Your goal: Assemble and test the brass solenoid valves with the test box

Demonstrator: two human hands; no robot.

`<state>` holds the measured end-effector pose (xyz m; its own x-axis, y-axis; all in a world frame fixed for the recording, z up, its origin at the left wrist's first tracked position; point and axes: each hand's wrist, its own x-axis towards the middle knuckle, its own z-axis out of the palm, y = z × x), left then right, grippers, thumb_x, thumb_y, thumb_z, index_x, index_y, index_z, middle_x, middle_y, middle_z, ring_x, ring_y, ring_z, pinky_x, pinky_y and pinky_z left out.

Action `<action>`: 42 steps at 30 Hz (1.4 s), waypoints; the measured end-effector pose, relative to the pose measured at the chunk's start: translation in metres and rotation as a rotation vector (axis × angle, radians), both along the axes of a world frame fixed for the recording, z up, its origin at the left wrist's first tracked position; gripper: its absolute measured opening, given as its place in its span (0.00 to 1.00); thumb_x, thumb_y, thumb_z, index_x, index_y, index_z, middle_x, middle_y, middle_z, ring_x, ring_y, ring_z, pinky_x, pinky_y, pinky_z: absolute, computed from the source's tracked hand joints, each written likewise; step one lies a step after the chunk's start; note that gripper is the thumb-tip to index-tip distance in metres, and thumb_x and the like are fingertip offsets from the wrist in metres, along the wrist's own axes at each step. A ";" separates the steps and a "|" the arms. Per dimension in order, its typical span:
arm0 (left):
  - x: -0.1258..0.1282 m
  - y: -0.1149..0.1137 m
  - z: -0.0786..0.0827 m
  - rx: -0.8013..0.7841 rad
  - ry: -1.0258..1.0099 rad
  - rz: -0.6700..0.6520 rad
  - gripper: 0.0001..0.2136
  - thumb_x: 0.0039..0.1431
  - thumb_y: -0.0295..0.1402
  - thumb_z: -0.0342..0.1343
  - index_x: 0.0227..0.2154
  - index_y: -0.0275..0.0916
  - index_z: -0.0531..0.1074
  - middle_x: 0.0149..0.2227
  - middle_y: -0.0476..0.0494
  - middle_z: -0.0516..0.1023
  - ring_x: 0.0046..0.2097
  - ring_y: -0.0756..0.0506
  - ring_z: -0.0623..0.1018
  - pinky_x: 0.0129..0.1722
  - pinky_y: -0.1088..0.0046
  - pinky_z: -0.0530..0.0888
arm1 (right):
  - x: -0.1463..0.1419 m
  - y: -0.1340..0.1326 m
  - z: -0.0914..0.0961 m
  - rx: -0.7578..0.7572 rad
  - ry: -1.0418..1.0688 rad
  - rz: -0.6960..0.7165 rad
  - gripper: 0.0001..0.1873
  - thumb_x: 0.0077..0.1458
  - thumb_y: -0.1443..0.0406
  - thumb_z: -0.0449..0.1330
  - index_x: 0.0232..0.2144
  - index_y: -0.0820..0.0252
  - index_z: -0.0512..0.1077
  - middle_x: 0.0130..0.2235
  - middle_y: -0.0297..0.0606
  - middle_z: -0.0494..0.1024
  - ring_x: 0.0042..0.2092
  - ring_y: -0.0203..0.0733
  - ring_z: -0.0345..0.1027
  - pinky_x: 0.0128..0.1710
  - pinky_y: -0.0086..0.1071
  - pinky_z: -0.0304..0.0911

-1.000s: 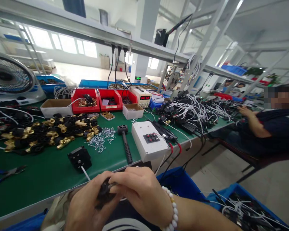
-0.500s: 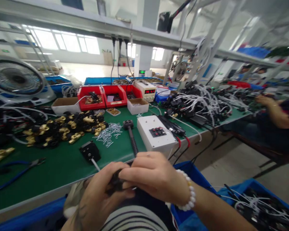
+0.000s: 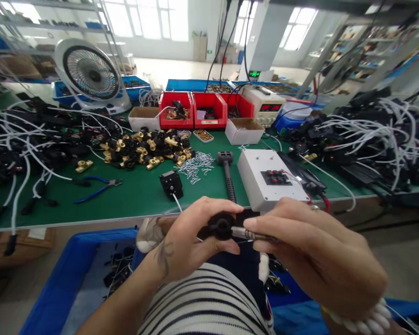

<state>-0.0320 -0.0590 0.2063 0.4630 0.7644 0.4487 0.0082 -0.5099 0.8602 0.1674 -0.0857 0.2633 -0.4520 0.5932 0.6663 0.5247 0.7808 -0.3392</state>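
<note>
My left hand (image 3: 192, 230) is closed around a black round part (image 3: 223, 226) with a hole in its face, above my lap. From the right, my right hand (image 3: 314, 251) pinches a slim silver metal piece (image 3: 245, 232), its tip touching or very close to the black part's face. The exact kind of either piece cannot be made out. Just beyond my hands, a black box-shaped unit (image 3: 172, 184) with a white cable sits near the bench edge. A black hammer (image 3: 226, 174) lies behind my fingers, its handle towards me.
Brass-and-black fittings (image 3: 148, 146), wire clips (image 3: 197, 165) and blue-handled cutters (image 3: 99, 187) lie on the green bench (image 3: 136, 200). A white switch box (image 3: 265, 174) stands to the right. Red bins (image 3: 209, 111) and a fan (image 3: 91, 74) are behind. A blue crate (image 3: 63, 279) is at lower left.
My right hand has moved away to the right from over the black part, and the silver piece now shows in its fingers. The view has turned and levelled.
</note>
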 end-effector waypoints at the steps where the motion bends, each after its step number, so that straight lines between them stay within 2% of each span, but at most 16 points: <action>1: 0.000 0.000 0.000 0.007 0.006 0.003 0.20 0.59 0.37 0.62 0.53 0.52 0.66 0.50 0.50 0.73 0.52 0.47 0.73 0.53 0.71 0.71 | -0.002 0.001 0.000 -0.004 -0.007 0.007 0.07 0.66 0.68 0.57 0.46 0.55 0.72 0.36 0.36 0.77 0.35 0.38 0.71 0.35 0.29 0.68; 7: -0.006 0.001 -0.005 0.008 0.135 0.053 0.17 0.59 0.39 0.62 0.50 0.45 0.69 0.46 0.47 0.76 0.46 0.47 0.76 0.49 0.72 0.72 | -0.009 0.009 0.001 0.029 -0.105 0.117 0.10 0.68 0.71 0.52 0.39 0.62 0.74 0.32 0.37 0.76 0.31 0.36 0.67 0.31 0.29 0.63; 9: -0.008 0.001 -0.011 -0.038 0.189 0.100 0.16 0.59 0.40 0.62 0.48 0.44 0.71 0.44 0.48 0.77 0.45 0.46 0.77 0.48 0.71 0.73 | -0.009 0.024 0.002 -0.093 -0.139 0.172 0.10 0.68 0.68 0.54 0.39 0.63 0.75 0.31 0.36 0.76 0.31 0.35 0.67 0.30 0.28 0.61; 11: -0.010 0.001 -0.020 -0.121 0.232 0.157 0.15 0.59 0.40 0.61 0.48 0.45 0.72 0.45 0.48 0.78 0.47 0.45 0.77 0.49 0.70 0.73 | -0.009 0.052 0.003 -0.294 -0.158 0.156 0.07 0.66 0.66 0.58 0.39 0.63 0.75 0.32 0.34 0.77 0.31 0.34 0.69 0.30 0.26 0.60; 13: -0.012 -0.001 -0.029 -0.204 0.264 0.217 0.14 0.59 0.38 0.61 0.48 0.46 0.72 0.48 0.50 0.77 0.50 0.44 0.76 0.51 0.69 0.72 | -0.010 0.093 0.003 -0.465 -0.206 -0.031 0.07 0.65 0.64 0.60 0.40 0.63 0.76 0.32 0.34 0.78 0.31 0.35 0.69 0.31 0.26 0.60; 15: -0.014 -0.002 -0.036 -0.245 0.283 0.253 0.14 0.59 0.37 0.60 0.48 0.47 0.72 0.49 0.50 0.77 0.51 0.44 0.76 0.52 0.68 0.72 | -0.013 0.141 0.000 -0.534 -0.311 -0.315 0.09 0.65 0.64 0.59 0.42 0.63 0.77 0.32 0.35 0.78 0.34 0.37 0.70 0.35 0.28 0.61; 16: -0.014 -0.003 -0.040 -0.250 0.285 0.259 0.14 0.58 0.37 0.60 0.48 0.47 0.72 0.49 0.50 0.77 0.51 0.44 0.76 0.53 0.66 0.72 | -0.015 0.165 -0.003 -0.550 -0.322 -0.391 0.09 0.65 0.66 0.59 0.42 0.66 0.77 0.34 0.39 0.78 0.36 0.39 0.71 0.38 0.29 0.62; 20: -0.018 -0.003 -0.047 -0.254 0.282 0.262 0.16 0.57 0.39 0.62 0.48 0.47 0.73 0.48 0.48 0.78 0.52 0.42 0.77 0.55 0.64 0.73 | -0.020 0.240 -0.016 -0.600 -0.337 -0.554 0.09 0.64 0.69 0.59 0.44 0.69 0.75 0.43 0.46 0.78 0.45 0.45 0.72 0.48 0.37 0.65; 23: -0.021 -0.003 -0.049 -0.230 0.290 0.279 0.16 0.57 0.41 0.61 0.48 0.49 0.73 0.48 0.49 0.78 0.51 0.43 0.77 0.54 0.66 0.74 | -0.020 0.261 -0.023 -0.623 -0.331 -0.617 0.09 0.64 0.65 0.61 0.44 0.66 0.73 0.47 0.44 0.76 0.48 0.46 0.71 0.51 0.45 0.66; 27: -0.025 -0.002 -0.052 -0.197 0.247 0.290 0.16 0.57 0.45 0.61 0.47 0.47 0.74 0.51 0.46 0.76 0.54 0.41 0.75 0.55 0.65 0.73 | -0.020 0.238 -0.028 -0.565 -0.280 -0.635 0.11 0.64 0.67 0.60 0.48 0.68 0.73 0.50 0.50 0.73 0.53 0.50 0.67 0.56 0.46 0.61; 30: -0.025 0.000 -0.053 -0.147 0.203 0.321 0.16 0.57 0.45 0.61 0.46 0.46 0.75 0.51 0.43 0.74 0.55 0.41 0.74 0.53 0.66 0.74 | -0.023 0.190 -0.035 -0.487 -0.204 -0.584 0.14 0.64 0.69 0.59 0.51 0.71 0.71 0.52 0.55 0.72 0.55 0.50 0.65 0.57 0.40 0.57; 34: -0.022 0.001 -0.047 -0.144 0.211 0.380 0.16 0.57 0.46 0.60 0.45 0.45 0.74 0.48 0.45 0.75 0.49 0.43 0.76 0.46 0.71 0.77 | -0.026 0.112 -0.063 -0.458 -0.011 -0.413 0.12 0.65 0.68 0.58 0.50 0.64 0.72 0.49 0.44 0.74 0.48 0.39 0.69 0.52 0.32 0.63; 36: -0.019 0.000 -0.046 -0.152 0.185 0.422 0.17 0.56 0.48 0.60 0.44 0.44 0.74 0.44 0.45 0.76 0.46 0.44 0.77 0.45 0.71 0.77 | -0.028 0.076 -0.083 -0.607 0.360 -0.116 0.12 0.64 0.62 0.60 0.46 0.63 0.73 0.46 0.43 0.76 0.45 0.41 0.71 0.48 0.34 0.66; 38: -0.017 -0.002 -0.049 -0.172 0.141 0.463 0.18 0.56 0.49 0.60 0.44 0.44 0.73 0.43 0.47 0.76 0.45 0.44 0.77 0.44 0.73 0.77 | -0.031 0.047 -0.101 -0.814 0.673 0.133 0.18 0.59 0.55 0.64 0.45 0.61 0.74 0.43 0.41 0.77 0.43 0.41 0.72 0.47 0.35 0.67; 40: -0.018 -0.006 -0.059 -0.153 0.121 0.473 0.17 0.58 0.48 0.58 0.46 0.45 0.72 0.44 0.49 0.77 0.45 0.45 0.78 0.45 0.75 0.76 | -0.039 0.024 -0.115 -0.985 0.893 0.279 0.25 0.51 0.52 0.70 0.47 0.60 0.74 0.41 0.39 0.77 0.42 0.40 0.72 0.46 0.33 0.68; 42: -0.023 -0.005 -0.075 -0.070 0.131 0.405 0.14 0.62 0.42 0.56 0.49 0.47 0.70 0.45 0.50 0.77 0.45 0.46 0.78 0.43 0.77 0.77 | -0.052 0.012 -0.125 -1.101 1.069 0.351 0.34 0.41 0.53 0.76 0.48 0.58 0.74 0.39 0.36 0.76 0.37 0.38 0.71 0.41 0.32 0.68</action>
